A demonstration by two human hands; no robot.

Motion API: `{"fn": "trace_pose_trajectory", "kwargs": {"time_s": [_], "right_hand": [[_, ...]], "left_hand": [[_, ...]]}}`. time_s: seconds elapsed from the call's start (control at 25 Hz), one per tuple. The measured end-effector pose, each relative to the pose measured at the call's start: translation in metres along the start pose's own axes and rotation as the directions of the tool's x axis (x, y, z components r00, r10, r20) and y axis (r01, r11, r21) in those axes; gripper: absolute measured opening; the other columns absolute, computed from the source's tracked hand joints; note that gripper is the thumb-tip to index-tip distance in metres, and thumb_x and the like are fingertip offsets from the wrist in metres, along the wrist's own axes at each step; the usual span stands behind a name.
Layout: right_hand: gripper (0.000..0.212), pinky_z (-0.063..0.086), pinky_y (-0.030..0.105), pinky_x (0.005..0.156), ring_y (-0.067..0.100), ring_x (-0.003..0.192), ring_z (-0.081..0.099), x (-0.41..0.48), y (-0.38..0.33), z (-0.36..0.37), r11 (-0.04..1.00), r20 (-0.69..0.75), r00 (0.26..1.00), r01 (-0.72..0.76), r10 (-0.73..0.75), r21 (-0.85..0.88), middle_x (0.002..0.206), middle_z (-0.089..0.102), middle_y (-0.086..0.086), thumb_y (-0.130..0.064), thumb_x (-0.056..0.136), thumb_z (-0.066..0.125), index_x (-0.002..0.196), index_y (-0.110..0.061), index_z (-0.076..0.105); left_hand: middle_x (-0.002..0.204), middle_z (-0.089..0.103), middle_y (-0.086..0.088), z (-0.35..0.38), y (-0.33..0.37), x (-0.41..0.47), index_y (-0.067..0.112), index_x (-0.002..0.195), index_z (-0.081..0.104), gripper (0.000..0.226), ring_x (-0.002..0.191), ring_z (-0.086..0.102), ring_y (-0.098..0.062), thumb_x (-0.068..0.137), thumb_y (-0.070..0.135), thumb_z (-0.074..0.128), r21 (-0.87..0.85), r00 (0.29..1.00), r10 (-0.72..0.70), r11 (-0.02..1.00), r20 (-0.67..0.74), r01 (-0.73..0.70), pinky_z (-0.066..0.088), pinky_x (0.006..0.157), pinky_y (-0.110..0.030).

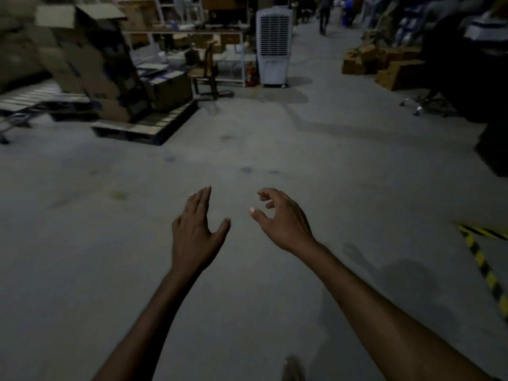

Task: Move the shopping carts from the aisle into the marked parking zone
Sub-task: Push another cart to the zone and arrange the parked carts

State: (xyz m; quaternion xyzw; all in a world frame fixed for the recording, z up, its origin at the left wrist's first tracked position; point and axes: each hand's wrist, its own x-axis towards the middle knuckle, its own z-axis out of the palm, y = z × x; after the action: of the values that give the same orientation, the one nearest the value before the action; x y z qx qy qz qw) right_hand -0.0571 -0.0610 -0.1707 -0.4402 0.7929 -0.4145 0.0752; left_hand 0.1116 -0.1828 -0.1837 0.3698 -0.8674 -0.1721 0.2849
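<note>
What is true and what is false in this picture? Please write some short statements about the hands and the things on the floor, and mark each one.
1. The left hand and the right hand hold nothing. True.
2. The white air cooler lies flat on the floor. False: it stands upright.
3. Yellow-and-black striped tape runs on the floor at the right. True.
4. The cardboard boxes at the left stand on a table. False: they stand on a pallet on the floor.
</note>
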Motion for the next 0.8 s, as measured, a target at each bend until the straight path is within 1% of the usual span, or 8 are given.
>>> {"fn": "trace_pose_trajectory", "kwargs": {"time_s": [0.2,0.4,0.56,0.68,0.8], "right_hand": [[0.050,0.052,0.033,0.092,0.006,0.112,0.057,0.088,-0.028,0.067,0.990,0.104,0.985,0.136,-0.140,0.043,0.128,0.060,-0.013,-0.052,0.092,0.065,0.136,-0.033,0.052],[0.049,0.052,0.034,0.091,0.005,0.110,0.057,0.178,-0.055,0.123,0.959,0.207,0.937,0.267,-0.281,0.094,0.128,0.059,-0.013,-0.055,0.092,0.063,0.135,-0.035,0.052],[0.047,0.051,0.033,0.092,0.007,0.112,0.057,0.228,-0.075,0.166,0.927,0.277,0.885,0.352,-0.375,0.130,0.130,0.059,-0.013,-0.054,0.092,0.063,0.134,-0.035,0.054],[0.047,0.050,0.033,0.094,0.008,0.116,0.056,0.255,-0.090,0.200,0.901,0.334,0.837,0.403,-0.433,0.159,0.132,0.058,-0.013,-0.054,0.093,0.062,0.135,-0.035,0.054],[0.046,0.046,0.033,0.096,0.010,0.122,0.052,0.277,-0.108,0.236,0.875,0.367,0.794,0.451,-0.484,0.178,0.134,0.057,-0.012,-0.054,0.094,0.061,0.135,-0.035,0.055]], "left_hand": [[0.166,0.026,0.003,-0.021,-0.063,0.044,0.031,0.162,0.014,0.085,0.155,0.016,-0.016,0.094,0.049,0.062,0.063,0.986,-0.138,0.987,-0.093,0.145,0.025,0.117,-0.049],[0.165,0.028,0.005,-0.041,-0.109,0.100,0.038,0.160,0.013,0.085,0.152,0.023,-0.019,0.092,0.050,0.063,0.130,0.953,-0.227,0.958,-0.199,0.256,0.030,0.114,-0.051],[0.165,0.026,0.008,-0.052,-0.141,0.127,0.039,0.158,0.020,0.080,0.152,0.023,-0.016,0.092,0.050,0.064,0.181,0.912,-0.302,0.916,-0.276,0.358,0.029,0.113,-0.050],[0.161,0.032,0.009,-0.064,-0.168,0.138,0.038,0.156,0.028,0.075,0.149,0.026,-0.016,0.091,0.049,0.065,0.190,0.870,-0.359,0.879,-0.337,0.437,0.031,0.111,-0.048],[0.158,0.036,0.009,-0.077,-0.201,0.149,0.038,0.154,0.031,0.072,0.147,0.030,-0.017,0.091,0.049,0.065,0.208,0.839,-0.397,0.845,-0.372,0.493,0.031,0.111,-0.047]]}}
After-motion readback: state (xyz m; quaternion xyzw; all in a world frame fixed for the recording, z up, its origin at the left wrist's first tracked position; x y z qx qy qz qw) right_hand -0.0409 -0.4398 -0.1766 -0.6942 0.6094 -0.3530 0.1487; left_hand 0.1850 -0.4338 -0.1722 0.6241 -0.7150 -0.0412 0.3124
